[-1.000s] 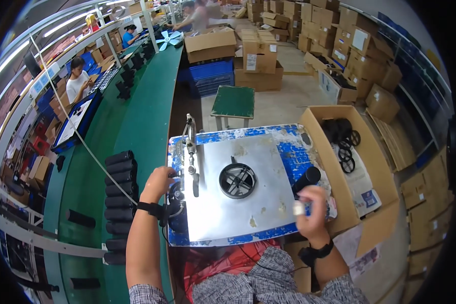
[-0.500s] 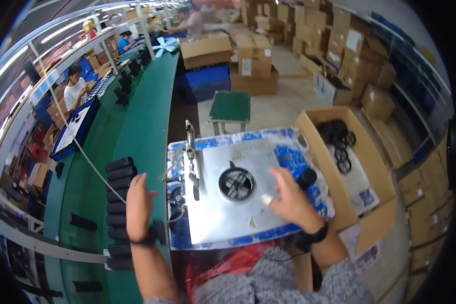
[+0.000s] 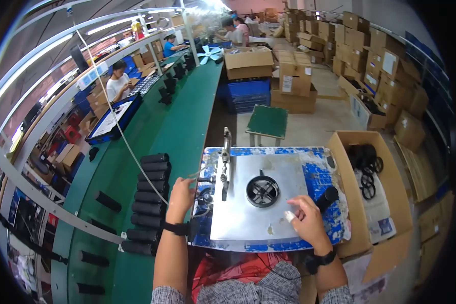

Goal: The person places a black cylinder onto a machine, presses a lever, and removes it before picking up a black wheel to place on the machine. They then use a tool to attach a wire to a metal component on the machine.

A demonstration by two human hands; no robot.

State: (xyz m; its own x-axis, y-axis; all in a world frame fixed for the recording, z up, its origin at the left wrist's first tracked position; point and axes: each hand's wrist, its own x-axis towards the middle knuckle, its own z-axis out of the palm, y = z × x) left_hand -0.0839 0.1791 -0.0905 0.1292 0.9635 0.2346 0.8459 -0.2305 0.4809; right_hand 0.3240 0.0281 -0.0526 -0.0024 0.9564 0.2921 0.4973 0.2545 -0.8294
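Observation:
A black ring with crossed spokes (image 3: pixel 263 191) lies on the bare metal plate (image 3: pixel 243 223) in front of me. My left hand (image 3: pixel 181 198) hovers left of the plate, fingers stretched toward a metal clamp fixture (image 3: pixel 225 167); it holds nothing. Right of the ring, my right hand (image 3: pixel 307 218) is above the plate, fingers bent and apart, with a white covering on one digit. Nothing shows in its grasp. Close by its fingertips, a black cylinder (image 3: pixel 328 197) rests on the worn blue-and-white board (image 3: pixel 316 162).
Several black tubes (image 3: pixel 152 196) line the green bench (image 3: pixel 187 121) at my left. An open carton (image 3: pixel 354 202) with black wheel-like rings stands at right. Beyond the board is a green stool (image 3: pixel 267 121). Co-workers sit across the bench; stacked boxes fill the back right.
The whole view has shifted, so the scene sits farther right and lower. My left hand has come from over the tubes toward the clamp fixture. My right hand has drawn slightly nearer to me.

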